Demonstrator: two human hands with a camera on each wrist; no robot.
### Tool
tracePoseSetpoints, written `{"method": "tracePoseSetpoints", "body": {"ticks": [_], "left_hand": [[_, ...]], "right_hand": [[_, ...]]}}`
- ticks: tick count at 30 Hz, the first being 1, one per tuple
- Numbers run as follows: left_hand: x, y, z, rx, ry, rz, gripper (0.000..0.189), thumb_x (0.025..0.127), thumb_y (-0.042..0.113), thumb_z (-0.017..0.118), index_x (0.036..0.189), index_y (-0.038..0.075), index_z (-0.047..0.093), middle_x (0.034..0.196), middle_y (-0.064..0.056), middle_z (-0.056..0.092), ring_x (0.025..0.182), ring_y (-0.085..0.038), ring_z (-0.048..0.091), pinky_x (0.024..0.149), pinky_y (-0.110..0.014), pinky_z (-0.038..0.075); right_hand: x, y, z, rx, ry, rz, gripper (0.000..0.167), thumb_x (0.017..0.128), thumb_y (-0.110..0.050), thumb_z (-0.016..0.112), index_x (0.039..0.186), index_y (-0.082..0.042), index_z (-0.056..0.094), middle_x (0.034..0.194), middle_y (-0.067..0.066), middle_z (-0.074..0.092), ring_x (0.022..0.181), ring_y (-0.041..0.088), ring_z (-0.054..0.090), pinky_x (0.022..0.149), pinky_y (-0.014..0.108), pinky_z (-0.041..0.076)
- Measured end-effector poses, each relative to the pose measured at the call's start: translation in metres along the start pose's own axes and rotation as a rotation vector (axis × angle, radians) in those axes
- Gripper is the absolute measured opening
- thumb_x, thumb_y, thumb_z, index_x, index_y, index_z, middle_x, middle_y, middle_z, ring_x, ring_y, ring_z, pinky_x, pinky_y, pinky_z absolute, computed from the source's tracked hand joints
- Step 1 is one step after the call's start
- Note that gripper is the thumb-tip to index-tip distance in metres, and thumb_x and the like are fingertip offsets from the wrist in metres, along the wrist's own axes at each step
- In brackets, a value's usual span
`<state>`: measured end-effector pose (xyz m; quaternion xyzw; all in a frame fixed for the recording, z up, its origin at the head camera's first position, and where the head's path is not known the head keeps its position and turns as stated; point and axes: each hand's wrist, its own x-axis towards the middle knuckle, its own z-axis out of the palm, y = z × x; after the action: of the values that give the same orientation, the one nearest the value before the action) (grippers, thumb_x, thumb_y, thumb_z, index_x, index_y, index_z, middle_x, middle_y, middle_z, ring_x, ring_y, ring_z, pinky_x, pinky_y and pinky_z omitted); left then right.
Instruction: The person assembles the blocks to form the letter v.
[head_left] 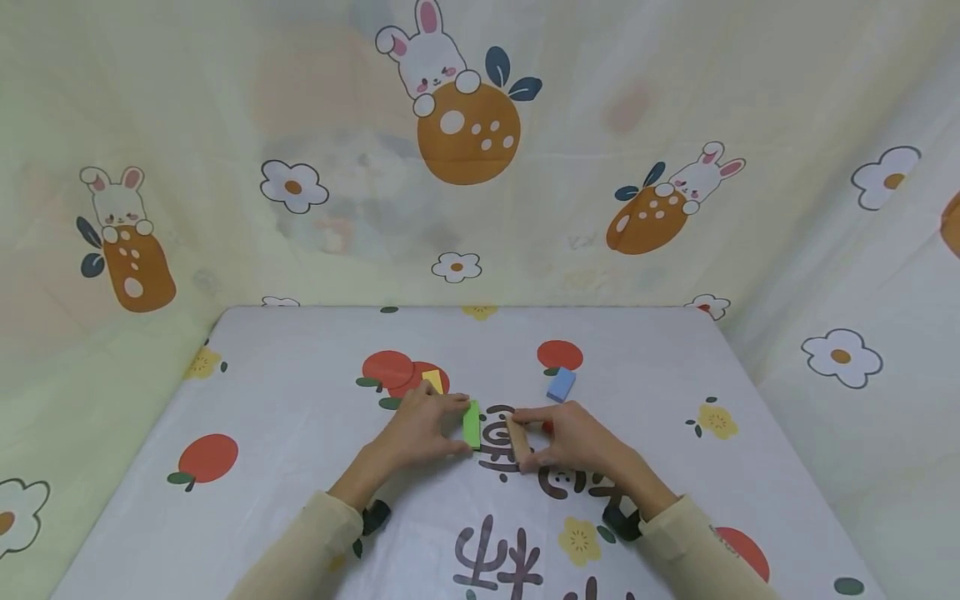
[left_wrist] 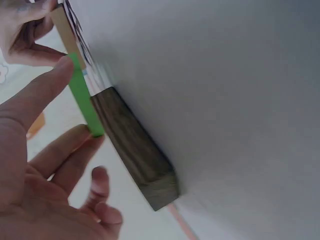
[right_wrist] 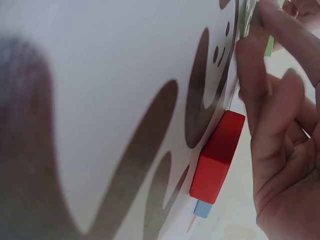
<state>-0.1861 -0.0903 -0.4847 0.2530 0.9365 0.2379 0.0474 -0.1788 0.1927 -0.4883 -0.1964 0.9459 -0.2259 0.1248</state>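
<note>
Head view: looks like careful positioning now, both sides busy!
Left hand (head_left: 426, 427) pinches the green block (head_left: 471, 427), right hand (head_left: 576, 437) the tan block (head_left: 518, 442), apart, mid-counter (head_left: 300, 400); next calls for steady release.

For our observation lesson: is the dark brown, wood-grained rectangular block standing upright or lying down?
Lying down: in the left wrist view, the dark brown block stretches lengthwise along the white tablecloth.

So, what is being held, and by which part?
The left hand pinches a green rectangular block by its ends; the right hand, a tan rectangular block, likewise.
</note>
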Motion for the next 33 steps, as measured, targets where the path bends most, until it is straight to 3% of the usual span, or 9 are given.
{"method": "tracePoseSetpoints", "body": {"ticks": [4,9,12,19,23,30,33], "left_hand": [[0.0,0.008,0.004,0.012,0.034,-0.037,0.067,0.078,0.043,0.094,0.136,0.016,0.074,0.142,0.0,0.072,0.102,-0.017,0.048,0.084,-0.033,0.038],[0.001,0.013,0.008,0.051,0.033,-0.049,0.065,0.077,0.044,0.094,0.134,0.017,0.075,0.14,0.0,0.073,0.102,-0.018,0.049,0.082,-0.033,0.039],[0.001,0.013,0.009,0.049,0.023,-0.055,0.065,0.077,0.044,0.094,0.133,0.017,0.076,0.139,0.0,0.074,0.101,-0.018,0.049,0.082,-0.033,0.038],[0.001,0.013,0.011,0.058,0.004,-0.037,0.066,0.078,0.042,0.093,0.135,0.014,0.075,0.138,-0.003,0.074,0.105,-0.021,0.053,0.084,-0.034,0.04],[0.001,0.012,0.01,0.044,-0.012,-0.016,0.069,0.079,0.04,0.093,0.138,0.011,0.071,0.144,-0.006,0.071,0.11,-0.025,0.055,0.086,-0.037,0.041],[0.001,0.008,0.009,-0.067,-0.044,-0.008,0.069,0.083,0.034,0.09,0.143,0.009,0.067,0.15,-0.008,0.066,0.115,-0.027,0.054,0.087,-0.04,0.039],[0.002,0.006,0.01,-0.083,-0.05,-0.015,0.066,0.084,0.032,0.089,0.142,0.009,0.068,0.149,-0.007,0.067,0.113,-0.026,0.053,0.086,-0.038,0.038]], "right_hand": [[-0.001,-0.005,0.002,-0.04,0.023,0.021,0.074,0.074,-0.045,0.096,0.142,-0.031,0.07,0.141,-0.007,0.071,0.104,0.011,0.059,0.089,0.029,0.055],[-0.001,-0.01,0.004,-0.077,0.04,0.057,0.075,0.074,-0.045,0.096,0.141,-0.027,0.07,0.131,-0.008,0.074,0.093,0.01,0.055,0.077,0.026,0.05],[-0.001,-0.012,0.005,-0.102,0.055,0.036,0.074,0.075,-0.045,0.096,0.141,-0.023,0.07,0.126,-0.007,0.075,0.091,0.011,0.055,0.078,0.028,0.051],[-0.003,-0.014,0.004,-0.155,0.106,-0.033,0.073,0.076,-0.044,0.095,0.139,-0.017,0.071,0.133,0.0,0.075,0.108,0.015,0.068,0.097,0.038,0.061],[-0.003,-0.013,0.002,-0.142,0.084,-0.037,0.075,0.076,-0.047,0.095,0.14,-0.016,0.07,0.136,0.001,0.074,0.109,0.016,0.068,0.097,0.039,0.06],[-0.004,-0.006,-0.004,-0.097,0.035,-0.023,0.078,0.078,-0.044,0.094,0.146,-0.02,0.064,0.146,0.0,0.069,0.114,0.015,0.065,0.106,0.042,0.058],[-0.004,-0.004,-0.006,-0.092,0.013,-0.044,0.076,0.081,-0.042,0.092,0.149,-0.021,0.063,0.148,0.0,0.067,0.106,0.014,0.061,0.097,0.037,0.059]]}}
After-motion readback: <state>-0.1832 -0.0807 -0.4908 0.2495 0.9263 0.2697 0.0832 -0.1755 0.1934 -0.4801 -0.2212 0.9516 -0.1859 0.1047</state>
